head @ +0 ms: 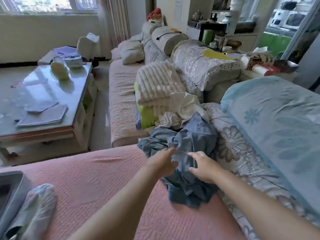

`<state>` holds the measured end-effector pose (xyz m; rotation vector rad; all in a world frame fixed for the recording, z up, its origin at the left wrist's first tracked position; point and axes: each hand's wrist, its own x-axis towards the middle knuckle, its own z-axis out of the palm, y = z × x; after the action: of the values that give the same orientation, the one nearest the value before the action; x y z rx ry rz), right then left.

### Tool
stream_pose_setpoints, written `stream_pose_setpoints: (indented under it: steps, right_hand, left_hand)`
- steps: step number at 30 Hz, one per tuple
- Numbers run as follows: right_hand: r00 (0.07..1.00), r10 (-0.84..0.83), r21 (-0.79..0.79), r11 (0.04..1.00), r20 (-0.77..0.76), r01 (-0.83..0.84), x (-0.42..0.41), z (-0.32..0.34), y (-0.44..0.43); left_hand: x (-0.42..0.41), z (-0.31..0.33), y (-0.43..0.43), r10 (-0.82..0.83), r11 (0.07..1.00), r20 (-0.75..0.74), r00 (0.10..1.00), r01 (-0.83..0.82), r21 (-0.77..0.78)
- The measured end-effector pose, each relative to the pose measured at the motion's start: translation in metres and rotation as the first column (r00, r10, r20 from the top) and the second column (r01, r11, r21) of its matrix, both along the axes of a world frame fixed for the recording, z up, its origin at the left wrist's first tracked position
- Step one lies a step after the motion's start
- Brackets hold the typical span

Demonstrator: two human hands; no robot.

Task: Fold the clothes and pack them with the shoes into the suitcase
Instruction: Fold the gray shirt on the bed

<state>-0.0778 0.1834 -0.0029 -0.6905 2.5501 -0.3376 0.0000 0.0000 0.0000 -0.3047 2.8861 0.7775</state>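
1. Both hands, the left hand (162,163) and the right hand (202,168), reach out with fingers uncurled, gripping nothing yet, seemingly to spread cloth for folding.
2. Under their fingertips the blue garment (190,135) lies crumpled on the pink cover (86,179).

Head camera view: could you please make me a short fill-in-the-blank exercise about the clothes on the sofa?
1. The left hand and right hand reach for a crumpled fabric garment coloured ___.
2. That garment lies on a quilted sofa cover coloured ___.
3. The glass-topped wooden coffee table stands on the person's ___ side.
Missing words: blue; pink; left.
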Motion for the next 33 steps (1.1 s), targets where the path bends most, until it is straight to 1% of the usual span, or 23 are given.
stream_pose_setpoints:
  steps: [1, 2, 4, 7, 9, 10, 12, 13, 14, 16, 17, 18, 19, 20, 21, 22, 23, 24, 25, 26, 28, 31, 33]
  right_hand:
    - [1.0, -0.015, 0.011, 1.0, -0.01, 0.015, 0.0, -0.022, 0.002]
    - [0.997, -0.07, 0.016, 0.997, -0.015, 0.07, -0.002, -0.043, 0.004]
    - [0.983, -0.179, -0.048, 0.982, 0.049, 0.181, -0.009, -0.088, 0.007]
    - [0.936, -0.341, -0.26, 0.9, 0.083, 0.351, -0.022, -0.148, 0.008]
    - [0.926, -0.378, -0.352, 0.864, 0.02, 0.36, -0.03, -0.176, 0.006]
    - [0.915, -0.403, -0.421, 0.829, 0.008, 0.368, -0.034, -0.187, 0.004]
    - [0.901, -0.434, -0.588, 0.728, 0.002, 0.352, -0.037, -0.205, 0.002]
    - [0.898, -0.439, -0.642, 0.69, -0.004, 0.335, -0.038, -0.21, 0.001]
    - [0.902, -0.431, -0.67, 0.678, -0.031, 0.301, -0.037, -0.213, 0.0]
    - [0.909, -0.405, -0.686, 0.689, -0.096, 0.234, -0.03, -0.219, 0.005]
    - [0.911, -0.393, -0.691, 0.693, -0.122, 0.206, -0.025, -0.221, 0.009]
    - [0.913, -0.376, -0.688, 0.705, -0.157, 0.172, -0.017, -0.222, 0.013]
    - [0.906, -0.358, -0.667, 0.734, -0.225, 0.125, -0.008, -0.224, 0.018]
    - [0.878, -0.337, -0.627, 0.777, -0.34, 0.056, 0.004, -0.225, 0.023]
    - [0.819, -0.314, -0.578, 0.816, -0.48, -0.025, 0.015, -0.226, 0.028]
    - [0.757, -0.281, -0.532, 0.84, -0.59, -0.102, 0.028, -0.226, 0.031]
    - [0.714, -0.24, -0.486, 0.859, -0.658, -0.16, 0.043, -0.223, 0.034]
    - [0.707, -0.183, -0.439, 0.876, -0.683, -0.197, 0.059, -0.22, 0.037]
    - [0.743, -0.114, -0.4, 0.89, -0.659, -0.217, 0.075, -0.214, 0.039]
    - [0.801, -0.053, -0.386, 0.894, -0.597, -0.228, 0.101, -0.203, 0.044]
    - [0.913, 0.006, -0.406, 0.895, -0.408, -0.187, 0.135, -0.195, 0.044]
    - [0.975, 0.047, -0.38, 0.916, -0.219, -0.13, 0.202, -0.182, 0.045]
    - [0.983, 0.111, -0.353, 0.922, -0.147, -0.158, 0.247, -0.187, 0.045]
  left_hand:
    - [-0.004, -0.018, 0.005, -0.029, 0.999, 0.031, 0.999, 0.03, -0.021]
    - [-0.01, -0.037, 0.009, -0.051, 0.997, 0.039, 0.998, 0.053, -0.05]
    - [-0.023, -0.078, 0.013, -0.065, 0.994, 0.046, 0.997, 0.068, -0.083]
    - [-0.041, -0.143, 0.021, -0.079, 0.993, 0.028, 0.996, 0.081, -0.083]
    - [-0.049, -0.18, 0.027, -0.088, 0.992, -0.033, 0.996, 0.085, -0.097]
    - [-0.052, -0.196, 0.031, -0.095, 0.991, -0.076, 0.993, 0.087, -0.103]
    - [-0.057, -0.22, 0.037, -0.111, 0.987, -0.148, 0.983, 0.091, -0.134]
    - [-0.059, -0.228, 0.038, -0.123, 0.981, -0.183, 0.975, 0.091, -0.171]
    - [-0.06, -0.234, 0.039, -0.132, 0.973, -0.225, 0.965, 0.083, -0.214]
    - [-0.058, -0.243, 0.039, -0.134, 0.97, -0.349, 0.928, 0.05, -0.239]
    - [-0.053, -0.244, 0.04, -0.144, 0.972, -0.438, 0.887, 0.042, -0.233]
    - [-0.047, -0.243, 0.04, -0.158, 0.976, -0.539, 0.827, 0.047, -0.213]
    - [-0.039, -0.244, 0.039, -0.156, 0.982, -0.62, 0.769, 0.052, -0.182]
    - [-0.026, -0.241, 0.038, -0.159, 0.986, -0.667, 0.728, 0.078, -0.149]
    - [-0.012, -0.236, 0.037, -0.168, 0.986, -0.679, 0.715, 0.112, -0.125]
    - [0.006, -0.228, 0.037, -0.182, 0.983, -0.648, 0.74, 0.134, -0.124]
    - [0.027, -0.221, 0.038, -0.18, 0.983, -0.596, 0.782, 0.126, -0.132]
    - [0.05, -0.212, 0.04, -0.174, 0.983, -0.56, 0.81, 0.107, -0.151]
    - [0.07, -0.209, 0.039, -0.167, 0.983, -0.551, 0.818, 0.093, -0.159]
    - [0.098, -0.198, 0.041, -0.17, 0.981, -0.536, 0.827, 0.089, -0.174]
    - [0.133, -0.192, 0.039, -0.202, 0.967, -0.446, 0.872, 0.105, -0.231]
    - [0.197, -0.18, 0.037, -0.214, 0.937, -0.277, 0.937, 0.117, -0.329]
    - [0.246, -0.177, 0.037, -0.185, 0.931, -0.182, 0.966, 0.113, -0.348]
